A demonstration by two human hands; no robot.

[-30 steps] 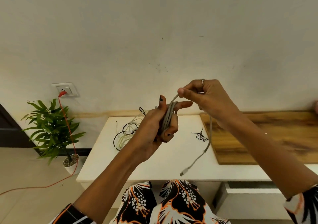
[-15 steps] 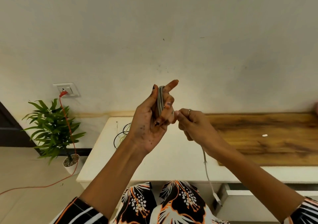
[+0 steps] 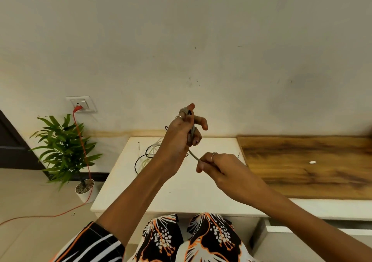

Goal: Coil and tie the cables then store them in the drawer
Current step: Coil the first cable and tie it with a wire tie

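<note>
Item: grey cable (image 3: 192, 133), part-coiled, held in the air above the white table (image 3: 181, 189).

Left hand (image 3: 181, 133): raised at centre frame, fingers curled round a small bundle of grey loops, index finger pointing up toward 12 o'clock. The loops run down the palm side, mostly hidden by the fingers.

Right hand (image 3: 216, 166): just beside the left, toward 4 o'clock from it, pinching the free run of the same cable. A short taut length spans the gap between the two hands. The cable's loose end beyond the pinch is not visible.

Other cables (image 3: 148, 157): black and pale loops lying on the table at 9 o'clock from the hands, partly hidden behind the left forearm, not yet coiled.

Drawer (image 3: 281, 224): seems to stand open below the table edge at 5 o'clock, well apart from the hands.

Also present: wooden board (image 3: 302, 165) on the table at 3 o'clock with a small white piece (image 3: 312, 162) on it; potted plant (image 3: 66, 153) and orange cord (image 3: 84, 161) plugged into a wall socket (image 3: 80, 103) at 9 o'clock.

Risks, judged from the hold:
- Loops may spring off the left fingers if the grip loosens while the right hand pulls.
- Too hard a pull could cinch the bundle unevenly.
- A slipped pinch would let the wrap slacken before any tie is made.
</note>
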